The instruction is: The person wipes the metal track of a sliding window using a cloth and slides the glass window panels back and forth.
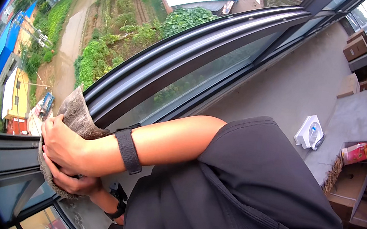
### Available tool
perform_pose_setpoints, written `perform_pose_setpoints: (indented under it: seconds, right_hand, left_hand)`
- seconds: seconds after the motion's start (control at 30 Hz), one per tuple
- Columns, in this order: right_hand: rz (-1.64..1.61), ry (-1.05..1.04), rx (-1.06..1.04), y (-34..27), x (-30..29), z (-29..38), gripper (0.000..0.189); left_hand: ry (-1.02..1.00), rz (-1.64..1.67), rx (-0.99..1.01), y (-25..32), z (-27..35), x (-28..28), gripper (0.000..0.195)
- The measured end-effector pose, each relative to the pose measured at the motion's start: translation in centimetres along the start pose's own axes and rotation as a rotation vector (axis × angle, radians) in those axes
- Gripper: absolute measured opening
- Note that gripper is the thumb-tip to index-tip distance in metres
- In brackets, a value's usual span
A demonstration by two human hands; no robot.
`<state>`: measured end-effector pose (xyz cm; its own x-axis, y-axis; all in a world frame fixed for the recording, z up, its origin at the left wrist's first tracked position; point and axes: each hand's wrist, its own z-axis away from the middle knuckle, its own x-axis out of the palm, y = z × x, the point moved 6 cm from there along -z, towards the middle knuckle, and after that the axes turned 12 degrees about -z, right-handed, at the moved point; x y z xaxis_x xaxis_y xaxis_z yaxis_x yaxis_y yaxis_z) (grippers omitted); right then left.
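A grey-brown terry cloth (79, 115) is draped over the corner of a dark metal window frame (192, 50), where the upper rails meet a side rail. My right hand (67, 149) grips the cloth from above, its back towards me and its fingers bent over the fabric. Just below, my left hand (71, 183) is pressed onto the lower part of the same cloth, partly covered by my right hand and wrist. A black strap (129, 150) circles my right forearm, and a black band with a small device (117, 200) sits on my left wrist. The frame corner beneath the cloth is hidden.
Beyond the open window lie a path (74, 29), green plots and roofs far below. Behind me on the concrete floor (279, 82) stand a white plastic item (310, 132), a pink-red package (356, 153) and several cardboard boxes (355, 48). Glass panes (206, 75) fill the lower frame.
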<state>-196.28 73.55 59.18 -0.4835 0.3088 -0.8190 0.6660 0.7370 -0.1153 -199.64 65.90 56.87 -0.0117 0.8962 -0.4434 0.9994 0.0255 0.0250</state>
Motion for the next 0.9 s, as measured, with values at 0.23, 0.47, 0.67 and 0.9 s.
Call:
perform_pose_setpoints:
  seconds: [0.23,0.47,0.67,0.9]
  right_hand:
    - [-0.059,-0.037,0.09,7.9,-2.9,5.2,0.043]
    - [-0.047,0.029,0.096,20.2,-13.5,15.2,0.044]
    - [-0.19,-0.004,0.226,34.1,-24.0,25.2,0.043]
    - [0.081,-0.093,0.283,47.5,-34.1,34.4,0.029]
  left_hand:
    - [-0.052,0.114,0.077,8.7,0.2,1.7,0.072]
    - [-0.135,0.322,0.207,24.1,-0.7,2.9,0.065]
    - [-0.278,0.659,0.341,41.9,-1.0,5.0,0.071]
    - [-0.364,0.916,0.508,60.8,-2.4,6.2,0.077]
